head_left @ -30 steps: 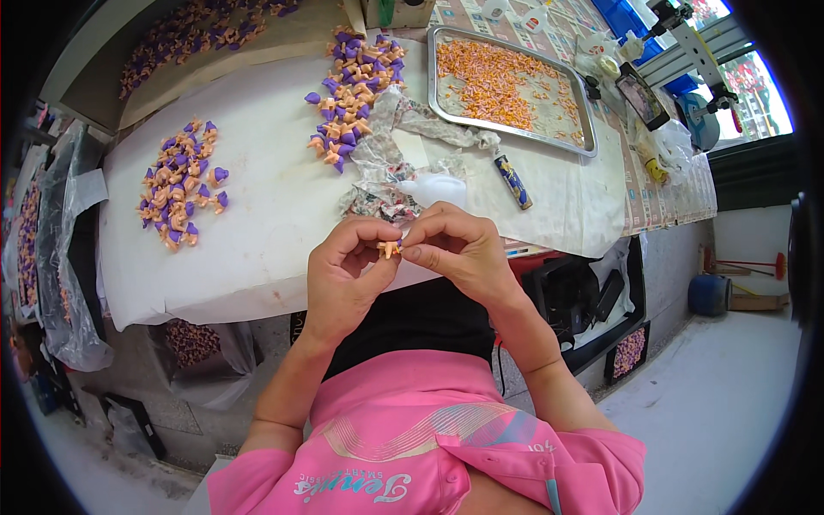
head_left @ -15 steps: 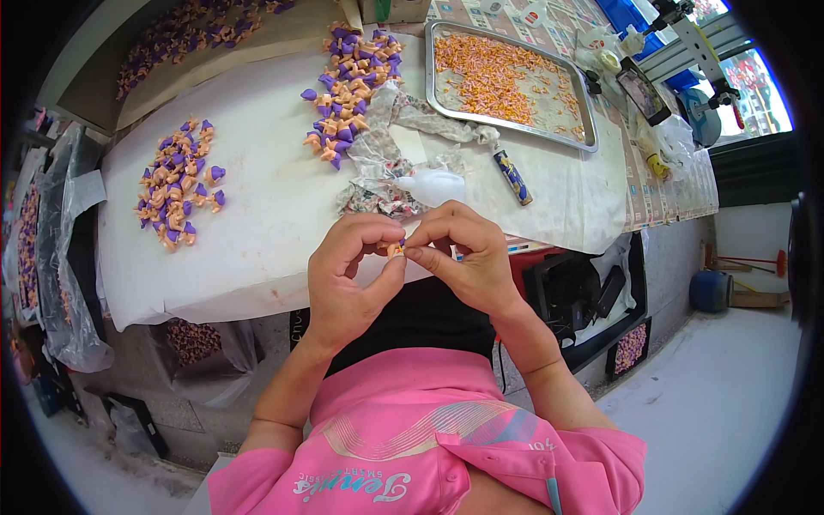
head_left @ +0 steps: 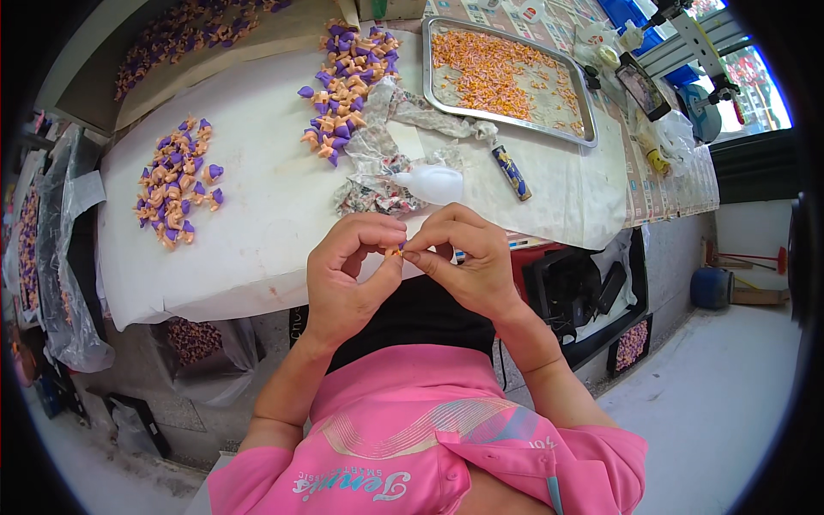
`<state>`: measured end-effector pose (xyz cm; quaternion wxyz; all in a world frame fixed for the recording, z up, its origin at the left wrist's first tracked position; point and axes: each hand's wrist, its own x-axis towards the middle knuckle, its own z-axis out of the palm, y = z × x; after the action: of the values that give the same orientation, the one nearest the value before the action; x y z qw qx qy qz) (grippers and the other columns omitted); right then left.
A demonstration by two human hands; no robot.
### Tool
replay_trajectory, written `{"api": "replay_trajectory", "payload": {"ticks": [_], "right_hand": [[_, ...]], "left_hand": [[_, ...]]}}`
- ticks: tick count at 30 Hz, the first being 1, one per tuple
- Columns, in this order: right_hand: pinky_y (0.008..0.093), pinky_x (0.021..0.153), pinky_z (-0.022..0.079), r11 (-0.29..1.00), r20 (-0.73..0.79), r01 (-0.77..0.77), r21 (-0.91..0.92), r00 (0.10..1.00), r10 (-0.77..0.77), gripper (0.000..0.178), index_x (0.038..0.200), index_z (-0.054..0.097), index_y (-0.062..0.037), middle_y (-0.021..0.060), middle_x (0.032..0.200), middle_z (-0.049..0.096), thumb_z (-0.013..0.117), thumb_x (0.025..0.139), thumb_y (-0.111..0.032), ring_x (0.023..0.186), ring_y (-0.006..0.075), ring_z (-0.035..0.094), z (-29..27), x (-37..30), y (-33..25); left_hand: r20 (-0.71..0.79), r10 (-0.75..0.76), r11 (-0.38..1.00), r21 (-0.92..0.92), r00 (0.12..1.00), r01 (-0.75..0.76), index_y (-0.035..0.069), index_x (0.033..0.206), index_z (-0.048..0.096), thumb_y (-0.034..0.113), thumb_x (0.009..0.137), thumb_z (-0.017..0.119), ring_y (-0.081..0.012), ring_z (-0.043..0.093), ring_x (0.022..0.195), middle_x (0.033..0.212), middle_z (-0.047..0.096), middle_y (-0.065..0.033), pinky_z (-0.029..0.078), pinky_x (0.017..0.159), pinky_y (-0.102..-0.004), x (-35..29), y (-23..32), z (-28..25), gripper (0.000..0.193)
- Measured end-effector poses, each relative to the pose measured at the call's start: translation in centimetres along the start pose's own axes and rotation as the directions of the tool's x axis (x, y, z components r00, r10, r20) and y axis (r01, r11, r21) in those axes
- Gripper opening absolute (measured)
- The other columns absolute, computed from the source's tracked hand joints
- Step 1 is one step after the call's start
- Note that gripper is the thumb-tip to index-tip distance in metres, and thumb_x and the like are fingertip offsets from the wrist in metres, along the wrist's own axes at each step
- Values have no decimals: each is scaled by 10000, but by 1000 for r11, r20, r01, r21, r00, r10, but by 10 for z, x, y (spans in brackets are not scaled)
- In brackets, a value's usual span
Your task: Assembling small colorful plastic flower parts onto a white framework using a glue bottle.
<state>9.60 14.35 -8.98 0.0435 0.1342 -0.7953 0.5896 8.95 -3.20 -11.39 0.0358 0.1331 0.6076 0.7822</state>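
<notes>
My left hand pinches a small peach-and-purple plastic figurine between thumb and fingers, just off the table's front edge. Closed fingertips of my right hand meet the figurine from the right; whatever tiny piece they may hold is hidden. Much of the figurine is covered by fingers. Similar figurines lie in a small pile on the left and a longer pile farther back. A metal tray at the back right carries many tiny orange and pink pieces.
Beyond my hands lie a white squeeze bottle, a crumpled patterned cloth and a dark blue patterned tube. White sheeting covers the table. At the right a phone sits in a metal stand. An open black box is below the edge.
Both hands stay at the same spot, fingertips together. The figurine has turned or sunk slightly between the fingers, so less of it shows now.
</notes>
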Motion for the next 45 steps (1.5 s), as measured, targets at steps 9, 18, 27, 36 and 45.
{"api": "replay_trajectory", "payload": {"ticks": [9, 18, 27, 36, 45], "right_hand": [[204, 592, 436, 986, 71, -91, 137, 994, 82, 111, 871, 696, -27, 32, 882, 604, 757, 781, -2, 716, 64, 555, -3, -2, 8], [233, 733, 501, 876, 225, -322, 358, 941, 254, 162, 967, 650, 29, 57, 969, 608, 725, 830, -16, 880, 105, 597, -9, 3, 8], [237, 737, 504, 904, 203, -284, 319, 952, 228, 142, 962, 660, 26, 57, 967, 618, 714, 849, -41, 862, 111, 600, -10, 1, 3], [219, 713, 470, 974, 103, -161, 162, 984, 145, 129, 961, 675, 9, 58, 947, 632, 702, 861, -69, 823, 96, 588, -10, 5, 2], [303, 765, 462, 947, -198, 0, -321, 978, -67, 176, 1004, 689, -43, 91, 986, 649, 683, 836, -92, 892, 206, 594, -32, 28, 22]], "left_hand": [[14, 22, 999, -29, 1000, -22, -22, 968, 637, -137, 772, 607, -161, 606, 1004, 1054, 605, -110, 499, 881, -282, -1, -5, -1, 230], [18, -91, 979, -179, 996, 93, -32, 998, 625, -119, 797, 606, -133, 594, 988, 1094, 598, -112, 485, 899, -277, -1, 3, 1, 220], [42, -99, 982, -155, 994, 104, -33, 1001, 617, -114, 799, 607, -120, 584, 965, 1082, 600, -115, 480, 884, -269, -1, 5, 1, 218], [15, -63, 995, -75, 998, 64, -22, 995, 616, -98, 813, 606, -123, 587, 933, 1072, 603, -105, 489, 826, -254, 1, 13, -17, 198], [-219, 427, 441, 898, 877, 10, 15, 949, 644, -74, 762, 616, -224, 590, 910, 1016, 625, -97, 475, 831, -318, 26, 7, -108, 209]]}}
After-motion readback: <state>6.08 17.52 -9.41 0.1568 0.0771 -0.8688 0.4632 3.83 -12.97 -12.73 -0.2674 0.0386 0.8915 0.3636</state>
